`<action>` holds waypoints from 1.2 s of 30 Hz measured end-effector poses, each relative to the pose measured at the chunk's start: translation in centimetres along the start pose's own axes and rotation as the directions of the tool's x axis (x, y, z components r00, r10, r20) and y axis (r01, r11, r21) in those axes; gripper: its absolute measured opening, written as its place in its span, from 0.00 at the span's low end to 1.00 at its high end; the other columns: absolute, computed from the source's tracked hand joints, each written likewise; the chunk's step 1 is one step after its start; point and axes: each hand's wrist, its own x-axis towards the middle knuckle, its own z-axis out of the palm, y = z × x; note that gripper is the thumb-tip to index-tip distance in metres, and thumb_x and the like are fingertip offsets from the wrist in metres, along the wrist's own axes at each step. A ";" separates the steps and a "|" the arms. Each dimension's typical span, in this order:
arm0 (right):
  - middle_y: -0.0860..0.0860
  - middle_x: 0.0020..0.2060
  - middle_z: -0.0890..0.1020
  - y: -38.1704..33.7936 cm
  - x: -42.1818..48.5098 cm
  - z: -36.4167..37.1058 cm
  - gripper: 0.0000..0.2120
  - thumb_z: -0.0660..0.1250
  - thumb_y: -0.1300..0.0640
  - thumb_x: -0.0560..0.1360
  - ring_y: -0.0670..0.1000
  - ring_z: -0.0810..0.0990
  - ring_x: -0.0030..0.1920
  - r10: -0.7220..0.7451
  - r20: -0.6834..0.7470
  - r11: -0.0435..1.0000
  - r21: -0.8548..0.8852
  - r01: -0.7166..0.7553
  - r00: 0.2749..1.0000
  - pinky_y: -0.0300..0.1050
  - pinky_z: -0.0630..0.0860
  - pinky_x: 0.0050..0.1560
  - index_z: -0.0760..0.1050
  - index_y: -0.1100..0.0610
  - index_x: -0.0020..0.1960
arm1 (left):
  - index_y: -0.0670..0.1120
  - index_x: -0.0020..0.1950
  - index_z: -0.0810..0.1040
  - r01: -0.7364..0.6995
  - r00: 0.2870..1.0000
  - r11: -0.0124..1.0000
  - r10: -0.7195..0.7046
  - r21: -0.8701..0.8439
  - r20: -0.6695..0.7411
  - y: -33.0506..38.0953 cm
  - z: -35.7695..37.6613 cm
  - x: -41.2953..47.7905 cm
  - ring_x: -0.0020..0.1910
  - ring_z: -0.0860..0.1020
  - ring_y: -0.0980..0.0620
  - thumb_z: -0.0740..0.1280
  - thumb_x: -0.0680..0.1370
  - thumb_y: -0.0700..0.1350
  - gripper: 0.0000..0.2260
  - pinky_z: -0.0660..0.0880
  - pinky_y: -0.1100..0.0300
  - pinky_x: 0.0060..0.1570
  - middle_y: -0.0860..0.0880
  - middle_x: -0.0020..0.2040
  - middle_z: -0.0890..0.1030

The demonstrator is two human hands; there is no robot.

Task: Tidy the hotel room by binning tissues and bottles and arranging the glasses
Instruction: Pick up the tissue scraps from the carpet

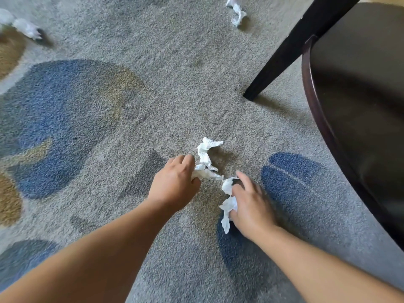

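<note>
My right hand (251, 206) curls round a crumpled tissue (228, 204) just above the carpet (175, 84); beside it, my left hand (175, 182) grips a second tissue (205, 160). Well beyond both hands lie a third tissue (27, 28), ahead-left, and a fourth tissue (236, 12), ahead-right near a dark leg (284, 51).

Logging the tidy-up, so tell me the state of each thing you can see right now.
Left grip: holding near tissue, crumpled.
Right grip: holding second tissue, crumpled.
Far tissue: crumpled, loose on carpet.
Left-edge tissue: blurred, loose on carpet.
Table: upright, leg on carpet.
</note>
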 end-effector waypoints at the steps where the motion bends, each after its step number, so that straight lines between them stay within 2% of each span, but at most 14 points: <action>1: 0.45 0.75 0.56 0.0 0.4 -0.1 0.13 0.70 0.56 0.71 0.52 0.60 0.71 -0.031 0.022 0.999 0.019 0.030 0.999 0.48 0.69 0.63 0.68 0.50 0.51 | 0.50 0.46 0.62 0.009 1.000 1.000 -0.009 -0.007 0.000 0.2 0.2 0.2 0.40 0.67 0.51 0.63 0.73 0.47 0.09 0.61 0.60 0.33 0.52 0.42 0.68; 3: 0.45 0.73 0.62 0.0 1.2 -0.1 0.16 0.69 0.59 0.72 0.51 0.60 0.70 -0.085 0.066 0.996 0.042 0.082 0.994 0.48 0.69 0.64 0.70 0.51 0.58 | 0.49 0.53 0.65 0.034 0.999 0.999 -0.033 -0.018 0.024 0.8 0.5 0.8 0.45 0.68 0.51 0.64 0.73 0.46 0.11 0.66 0.58 0.36 0.50 0.48 0.69; 6: 0.48 0.60 0.73 -0.3 2.0 -0.2 0.18 0.67 0.61 0.72 0.53 0.67 0.62 -0.108 0.020 0.993 0.039 0.107 0.994 0.47 0.72 0.54 0.69 0.52 0.60 | 0.53 0.69 0.60 0.039 0.994 0.999 -0.038 -0.003 0.104 2.0 1.0 2.0 0.54 0.73 0.46 0.65 0.74 0.42 0.26 0.72 0.57 0.38 0.47 0.65 0.65; 9: 0.48 0.60 0.72 -0.7 2.4 0.1 0.25 0.66 0.60 0.73 0.54 0.67 0.60 -0.087 0.044 0.995 0.050 0.084 0.995 0.49 0.74 0.52 0.63 0.47 0.67 | 0.60 0.75 0.50 0.017 0.969 0.997 -0.034 0.072 0.243 3.0 1.5 3.3 0.62 0.70 0.43 0.64 0.75 0.39 0.36 0.77 0.53 0.45 0.50 0.77 0.48; 11: 0.49 0.60 0.69 -1.1 2.7 0.1 0.22 0.64 0.58 0.75 0.55 0.66 0.60 -0.068 0.052 0.997 0.050 0.065 0.996 0.50 0.74 0.51 0.64 0.46 0.66 | 0.59 0.75 0.54 0.006 0.952 0.991 -0.046 0.131 0.304 3.2 1.8 3.9 0.65 0.67 0.43 0.64 0.76 0.39 0.33 0.75 0.53 0.47 0.51 0.78 0.46; 13: 0.49 0.60 0.66 -1.4 3.0 0.0 0.14 0.63 0.58 0.76 0.56 0.66 0.59 -0.052 0.019 0.997 0.065 0.051 0.998 0.51 0.73 0.49 0.68 0.48 0.60 | 0.53 0.72 0.63 0.010 0.950 0.990 -0.054 0.141 0.308 3.1 2.0 4.2 0.63 0.67 0.45 0.64 0.77 0.41 0.25 0.74 0.54 0.48 0.49 0.75 0.56; 15: 0.48 0.61 0.65 -1.7 3.2 -0.2 0.09 0.63 0.58 0.76 0.56 0.67 0.58 -0.064 -0.004 0.995 0.077 0.064 0.998 0.52 0.73 0.48 0.71 0.51 0.55 | 0.46 0.64 0.71 0.022 0.961 0.994 -0.050 0.107 0.272 2.7 1.9 4.1 0.59 0.68 0.46 0.65 0.77 0.44 0.15 0.72 0.56 0.45 0.49 0.65 0.67; 17: 0.48 0.59 0.68 -1.6 3.2 -0.4 0.06 0.64 0.59 0.74 0.56 0.68 0.55 -0.107 -0.012 0.989 0.102 0.107 0.994 0.52 0.74 0.44 0.72 0.53 0.51 | 0.44 0.59 0.73 0.045 0.967 0.998 -0.057 0.052 0.250 2.1 1.7 3.9 0.56 0.70 0.46 0.66 0.77 0.45 0.12 0.70 0.55 0.45 0.48 0.57 0.71; 22: 0.48 0.44 0.76 -1.3 2.2 -0.8 0.12 0.64 0.62 0.69 0.55 0.73 0.47 -0.082 0.035 0.985 0.154 0.076 0.996 0.46 0.62 0.35 0.61 0.50 0.39 | 0.46 0.57 0.69 0.191 0.974 0.979 -0.179 -0.073 0.137 0.4 0.0 3.4 0.43 0.72 0.46 0.64 0.74 0.44 0.13 0.68 0.55 0.40 0.46 0.48 0.74; 25: 0.46 0.40 0.74 -1.6 1.8 -1.6 0.12 0.64 0.60 0.69 0.57 0.76 0.43 -0.016 0.017 0.974 0.226 0.011 1.000 0.46 0.66 0.35 0.62 0.48 0.45 | 0.47 0.57 0.71 0.220 0.972 0.971 -0.211 -0.093 0.099 -0.1 -1.1 3.3 0.37 0.72 0.49 0.63 0.74 0.45 0.12 0.66 0.57 0.33 0.50 0.44 0.73; 28: 0.44 0.48 0.76 -2.6 1.5 -3.2 0.16 0.63 0.59 0.70 0.54 0.77 0.46 -0.009 -0.006 0.944 0.330 0.011 1.000 0.45 0.73 0.39 0.71 0.43 0.55 | 0.42 0.47 0.75 0.226 0.970 0.972 -0.218 -0.063 0.104 -0.1 -2.6 3.3 0.33 0.72 0.54 0.62 0.75 0.44 0.06 0.63 0.61 0.27 0.52 0.40 0.70; 32: 0.46 0.40 0.76 -4.6 -0.5 -7.4 0.03 0.64 0.57 0.69 0.50 0.75 0.37 0.005 0.006 0.914 0.406 -0.007 1.000 0.42 0.66 0.30 0.72 0.50 0.38 | 0.48 0.36 0.70 0.224 0.970 0.973 -0.217 -0.061 0.108 1.8 -7.1 1.7 0.32 0.72 0.54 0.63 0.73 0.42 0.06 0.62 0.62 0.26 0.50 0.41 0.74; 34: 0.47 0.35 0.74 -5.9 -2.8 -10.2 0.03 0.64 0.57 0.67 0.51 0.74 0.34 0.019 0.012 0.894 0.448 -0.023 1.000 0.44 0.66 0.29 0.72 0.54 0.35 | 0.46 0.40 0.71 0.241 0.966 0.969 -0.234 -0.057 0.113 3.2 -10.5 -0.3 0.32 0.72 0.51 0.63 0.72 0.43 0.02 0.62 0.63 0.26 0.49 0.38 0.76; 36: 0.48 0.32 0.75 -7.6 -5.6 -13.6 0.06 0.64 0.54 0.67 0.52 0.74 0.33 0.006 0.034 0.885 0.466 -0.022 0.999 0.44 0.65 0.27 0.70 0.56 0.34 | 0.48 0.47 0.77 0.278 0.958 0.958 -0.271 -0.074 0.093 4.6 -14.4 -2.3 0.33 0.73 0.47 0.63 0.72 0.42 0.06 0.64 0.62 0.27 0.49 0.37 0.76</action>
